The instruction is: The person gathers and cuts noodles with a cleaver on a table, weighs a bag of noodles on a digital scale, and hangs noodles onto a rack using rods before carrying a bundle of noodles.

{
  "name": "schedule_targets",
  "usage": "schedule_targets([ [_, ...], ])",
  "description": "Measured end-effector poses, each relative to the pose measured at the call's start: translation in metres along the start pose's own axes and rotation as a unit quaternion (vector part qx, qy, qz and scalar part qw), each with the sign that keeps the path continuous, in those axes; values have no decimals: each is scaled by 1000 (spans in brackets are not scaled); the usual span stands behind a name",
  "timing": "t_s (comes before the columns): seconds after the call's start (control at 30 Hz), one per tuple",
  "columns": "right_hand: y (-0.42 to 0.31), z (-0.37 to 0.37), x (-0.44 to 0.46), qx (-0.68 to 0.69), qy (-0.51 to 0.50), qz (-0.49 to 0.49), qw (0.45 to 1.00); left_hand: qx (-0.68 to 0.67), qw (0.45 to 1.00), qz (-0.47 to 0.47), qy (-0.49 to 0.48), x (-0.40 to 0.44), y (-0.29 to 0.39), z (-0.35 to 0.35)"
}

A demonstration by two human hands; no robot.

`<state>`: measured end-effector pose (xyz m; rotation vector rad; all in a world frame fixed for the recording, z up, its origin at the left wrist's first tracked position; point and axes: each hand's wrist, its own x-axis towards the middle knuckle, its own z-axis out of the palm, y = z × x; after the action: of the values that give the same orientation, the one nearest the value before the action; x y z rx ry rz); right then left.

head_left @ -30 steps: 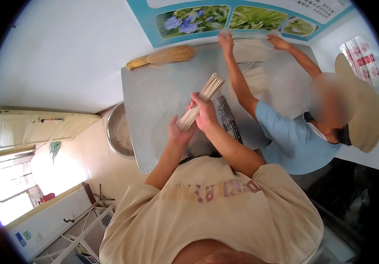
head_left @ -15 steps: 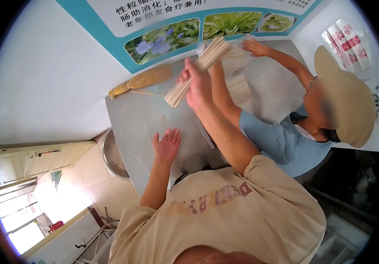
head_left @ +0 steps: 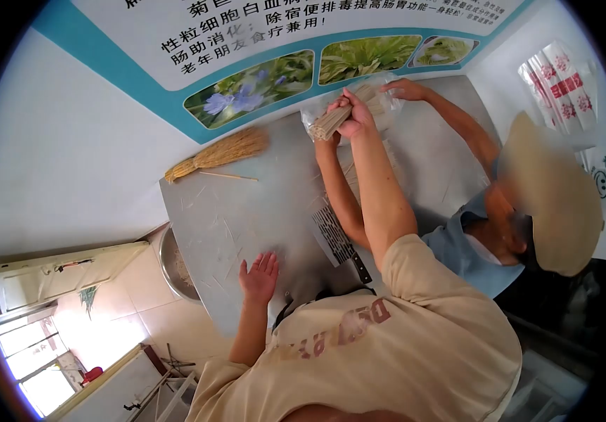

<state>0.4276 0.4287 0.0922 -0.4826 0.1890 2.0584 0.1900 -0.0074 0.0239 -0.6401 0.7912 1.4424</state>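
Observation:
My right hand [head_left: 354, 116] is closed round a bundle of dried noodles [head_left: 329, 124], at the far side of the table among clear plastic. The bundle's near end points left, and its other end reaches towards the clear plastic bag [head_left: 391, 103], where a co-worker's hands are. How far it goes into the bag I cannot tell. My left hand [head_left: 259, 278] hangs above the table's near left part, palm up, fingers spread, holding nothing. A broad cleaver [head_left: 332, 235] with a patterned blade and black handle lies between my arms.
A straw broom [head_left: 222, 154] and a thin stick lie at the table's far left. Noodle scraps dot the metal table [head_left: 204, 211]. A metal basin [head_left: 174, 264] stands below its left edge. The co-worker in a cap [head_left: 563, 204] is close on my right. A printed poster [head_left: 260, 42] covers the wall.
My right hand has carried the noodle bundle away from me and to the right, to the co-worker's bag. My left hand has drawn slightly nearer my body. The cleaver is now uncovered.

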Motion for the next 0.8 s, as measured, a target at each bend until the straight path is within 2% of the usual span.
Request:
schedule_targets([
  [0.33, -59, -59, 58, 34, 67, -15, 997, -5, 998, 41, 43, 8, 12, 9],
  [0.5, -75, -77, 95, 18, 186, -26, 982, -6, 996, 62, 58, 9, 14, 5],
  [0.53, -79, -85, 106, 20, 184, -24, 982, -5, 996, 65, 57, 8, 15, 5],
  [0.7, -97, -86, 124, -42, 250, -81, 964, -11, 996, 77, 39, 4, 21, 11],
  [0.73, -95, -78, 112, -41, 247, -85, 964, -8, 996, 75, 36, 3, 21, 13],
  [0.8, -84, -57, 82, -124, 201, -121, 964, 1, 997, 76, 33, 2, 22, 16],
])
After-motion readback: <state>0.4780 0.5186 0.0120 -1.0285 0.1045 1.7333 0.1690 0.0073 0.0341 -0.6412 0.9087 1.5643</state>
